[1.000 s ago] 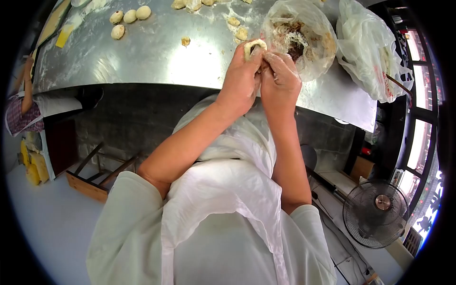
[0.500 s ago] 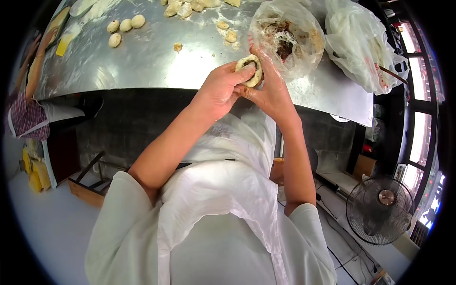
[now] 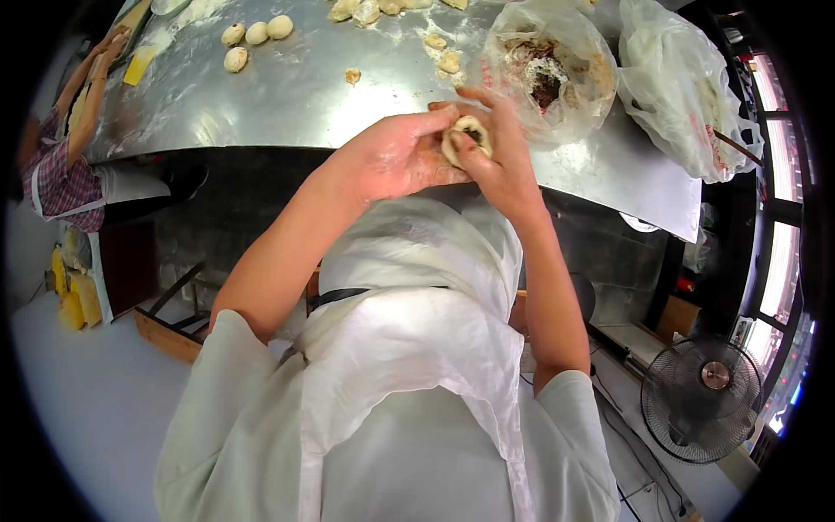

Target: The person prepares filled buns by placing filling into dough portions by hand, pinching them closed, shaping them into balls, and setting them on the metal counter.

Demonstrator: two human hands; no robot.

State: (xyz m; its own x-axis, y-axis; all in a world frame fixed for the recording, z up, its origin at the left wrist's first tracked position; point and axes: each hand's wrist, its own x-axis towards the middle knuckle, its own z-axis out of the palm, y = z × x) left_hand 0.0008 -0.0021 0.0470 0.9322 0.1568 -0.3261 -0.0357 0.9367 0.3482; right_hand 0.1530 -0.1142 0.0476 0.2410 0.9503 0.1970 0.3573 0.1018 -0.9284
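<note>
A small round of dough (image 3: 454, 150) with a dark filling showing through its open top is held at the front edge of the metal table. My right hand (image 3: 509, 165) grips it, thumb pressed on the rim beside the filling. My left hand (image 3: 391, 157) is at the dough's left side, palm turned up, thumb and fingers apart. Its fingertips reach toward the dough and are partly hidden. Just behind my right hand sits a clear plastic bag (image 3: 600, 96), opened wide, with a dark crumbly filling (image 3: 546, 85) and white powder inside.
Several dough balls (image 3: 257, 33) sit on the floured metal table (image 3: 217, 104), with loose dough pieces (image 3: 391, 7) at the back. Another plastic bag (image 3: 674, 70) stands at right. A co-worker (image 3: 74, 174) works at far left near a yellow scraper (image 3: 139, 64). A fan (image 3: 703, 396) stands at lower right.
My left hand has loosened from the dough and opened, its thumb lifting off the filling. My right thumb now presses on the dough. The dough's opening looks narrower. The view has shifted slightly.
</note>
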